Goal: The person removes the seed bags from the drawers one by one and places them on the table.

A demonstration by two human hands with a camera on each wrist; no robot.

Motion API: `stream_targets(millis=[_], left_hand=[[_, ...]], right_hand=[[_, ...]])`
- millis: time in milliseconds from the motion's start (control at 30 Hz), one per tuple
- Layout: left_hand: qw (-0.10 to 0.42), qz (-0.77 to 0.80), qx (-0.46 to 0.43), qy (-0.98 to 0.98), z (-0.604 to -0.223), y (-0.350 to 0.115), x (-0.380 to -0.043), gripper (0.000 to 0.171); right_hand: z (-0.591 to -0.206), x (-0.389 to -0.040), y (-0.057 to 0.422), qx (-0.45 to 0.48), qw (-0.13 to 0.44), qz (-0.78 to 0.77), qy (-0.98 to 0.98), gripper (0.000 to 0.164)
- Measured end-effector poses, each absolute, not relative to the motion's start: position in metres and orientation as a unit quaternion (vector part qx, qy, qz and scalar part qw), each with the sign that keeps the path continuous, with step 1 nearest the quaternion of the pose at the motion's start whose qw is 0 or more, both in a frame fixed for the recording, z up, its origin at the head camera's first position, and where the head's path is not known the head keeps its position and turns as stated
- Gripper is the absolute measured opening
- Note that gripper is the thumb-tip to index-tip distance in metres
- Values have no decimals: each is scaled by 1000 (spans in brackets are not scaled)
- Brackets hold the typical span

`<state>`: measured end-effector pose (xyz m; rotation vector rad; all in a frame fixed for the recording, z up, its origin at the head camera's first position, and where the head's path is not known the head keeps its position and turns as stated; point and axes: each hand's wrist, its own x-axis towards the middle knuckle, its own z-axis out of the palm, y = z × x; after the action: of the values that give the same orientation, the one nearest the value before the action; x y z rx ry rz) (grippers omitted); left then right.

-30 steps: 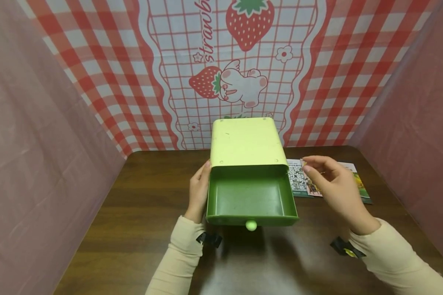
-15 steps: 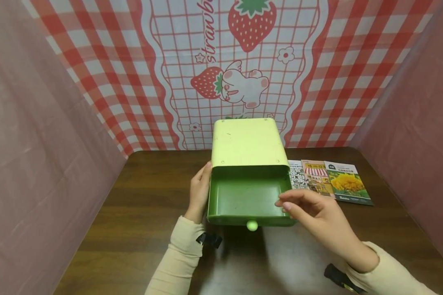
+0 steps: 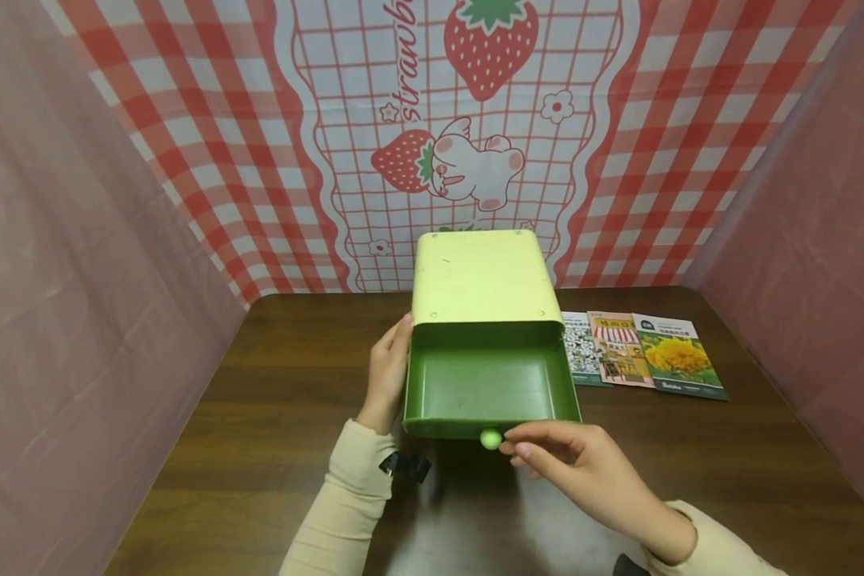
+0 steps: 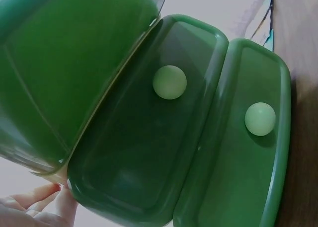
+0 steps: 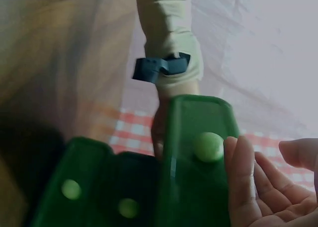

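Observation:
A small drawer cabinet [image 3: 484,276] with a pale yellow-green shell stands on the table, its top green drawer [image 3: 475,384] pulled far out, nothing inside. My left hand [image 3: 387,372] lies along the cabinet's left side with its fingers pointing forward, steadying it. At the drawer's front is a round light green knob [image 3: 490,438]. The fingertips of my right hand [image 3: 583,468] are right at the knob's right side, with the thumb [image 5: 298,153] apart from it. Two lower drawers, the middle one [image 4: 134,137] and the bottom one [image 4: 233,162], are pushed in, each with its own knob.
Three printed packets lie overlapping right of the cabinet: one with white flowers [image 3: 586,348], one with a shopfront picture [image 3: 622,352], one with a yellow flower [image 3: 680,360]. A checked strawberry cloth [image 3: 475,160] hangs behind the dark wooden table [image 3: 259,416].
My right hand has come from over the packets, down and left past the drawer, to the knob. My left hand and the drawer have stayed in place.

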<state>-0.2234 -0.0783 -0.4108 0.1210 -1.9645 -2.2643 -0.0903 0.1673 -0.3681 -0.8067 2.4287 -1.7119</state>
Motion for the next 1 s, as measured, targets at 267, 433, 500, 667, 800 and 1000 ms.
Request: stream_targets(millis=[267,433,500,667,800,1000], left_hand=[[70,-755,32,-651,-410,-78,-225,52],[65,-762,30,-644,-409,-79,-225,52],[63,-766,31,-639,-408,-80,-225,51],[57,-774,28,-630,-407,-80,-226,49],[53,-778,20,-626,-406,-80,-226,49],[50,-776,0,-628,-403,-82,-227,50]], right_hand=[[-390,-96,165,-240,76,-580,774,23],[-400,-100,161,-206,119,-590,771,30],[-403,-102,159,-188,137,-595,769,35],[-407,-104,152,-160,157,-610,760,40],[-409,-104,146,-153,166,-625,747,42],[-412,-104,141,-148,165,-648,729,43]])
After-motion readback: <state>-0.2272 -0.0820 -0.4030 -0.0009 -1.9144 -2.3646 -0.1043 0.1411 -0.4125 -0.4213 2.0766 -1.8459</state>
